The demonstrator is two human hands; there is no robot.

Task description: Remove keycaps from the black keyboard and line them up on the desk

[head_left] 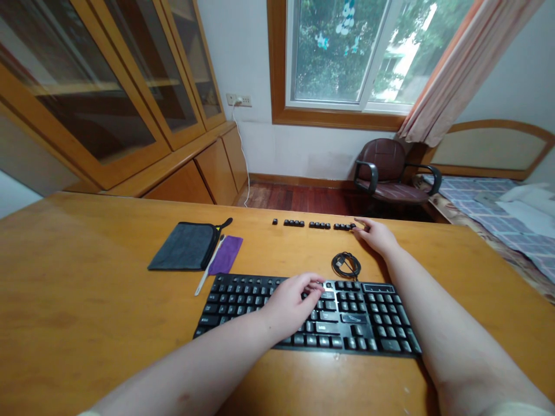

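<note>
While facing window (333, 69) over tabletop (108, 300), with right grip (377, 233) outstretched to keycaps (319, 225), left grip (289, 301) curled over keyboard (390, 323), can't tell either's closure.

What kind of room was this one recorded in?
Probably a bedroom in a home, doubling as a study: a bed with checked bedding stands at the right, a glass-fronted cabinet lines the left wall, and an office-style chair sits below the curtained window.

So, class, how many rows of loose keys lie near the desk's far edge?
3: the left row, right of a lone key; the middle row; the right row, at the right hand, which may hide some keys.
</note>
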